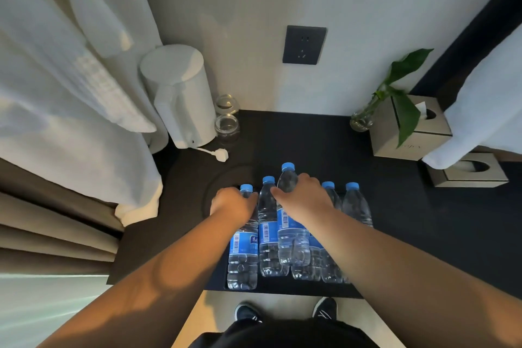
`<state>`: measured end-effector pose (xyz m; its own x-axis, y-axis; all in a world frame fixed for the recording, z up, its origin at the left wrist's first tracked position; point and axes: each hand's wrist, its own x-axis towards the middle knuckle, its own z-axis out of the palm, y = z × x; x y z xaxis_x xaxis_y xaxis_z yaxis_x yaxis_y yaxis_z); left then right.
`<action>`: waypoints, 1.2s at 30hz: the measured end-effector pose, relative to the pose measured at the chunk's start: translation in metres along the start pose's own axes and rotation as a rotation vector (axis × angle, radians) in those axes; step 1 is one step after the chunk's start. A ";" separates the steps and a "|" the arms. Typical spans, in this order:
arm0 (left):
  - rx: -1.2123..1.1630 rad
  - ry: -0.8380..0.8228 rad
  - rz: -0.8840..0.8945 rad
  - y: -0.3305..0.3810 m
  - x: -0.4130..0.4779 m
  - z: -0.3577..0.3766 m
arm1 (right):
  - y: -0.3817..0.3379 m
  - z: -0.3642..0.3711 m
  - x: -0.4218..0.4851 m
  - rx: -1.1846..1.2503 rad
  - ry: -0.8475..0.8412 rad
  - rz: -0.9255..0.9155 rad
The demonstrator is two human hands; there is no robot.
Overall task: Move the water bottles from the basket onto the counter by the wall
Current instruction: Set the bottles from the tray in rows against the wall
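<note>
Step in hand: lifting out. Five clear plastic water bottles with blue caps and blue labels stand in a row inside the shallow black basket [282, 289] at the near edge of the dark counter [310, 138].

The left hand [233, 203] wraps the shoulder of the leftmost bottle [243, 251], which appears to be seated in the basket. The right hand [303, 196] grips the upper body of the middle bottle [292, 243]; its base sits higher than its neighbours, so it appears raised clear.

Orientation: all bottles upright, long axes vertical, caps up and leaning towards the wall in this wide view.

Judgement: next move calls for carrying both forward, kept upright, to the bare counter strip below the dark wall socket [304, 44].
</note>
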<state>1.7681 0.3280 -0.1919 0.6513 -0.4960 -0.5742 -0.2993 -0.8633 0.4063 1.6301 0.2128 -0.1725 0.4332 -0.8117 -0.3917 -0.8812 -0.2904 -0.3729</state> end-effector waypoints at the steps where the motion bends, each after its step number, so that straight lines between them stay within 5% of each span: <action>1: -0.020 0.005 -0.011 0.000 0.002 0.000 | -0.003 -0.001 0.004 -0.021 -0.011 -0.009; 9: -0.194 0.030 -0.027 -0.005 0.005 -0.001 | -0.006 -0.008 0.020 0.040 -0.097 0.049; 17: -0.392 0.148 0.013 -0.001 -0.022 -0.022 | -0.013 -0.036 0.028 0.132 -0.130 -0.131; 23: -0.411 0.252 0.096 0.004 -0.036 -0.027 | -0.014 -0.053 0.030 0.219 -0.152 -0.303; 36: -0.561 0.266 0.336 0.040 -0.021 -0.081 | -0.043 -0.095 0.044 0.292 -0.080 -0.355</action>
<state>1.7990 0.3117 -0.1062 0.7566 -0.6259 -0.1892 -0.1563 -0.4541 0.8771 1.6691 0.1413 -0.0938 0.7219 -0.6429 -0.2560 -0.5904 -0.3792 -0.7125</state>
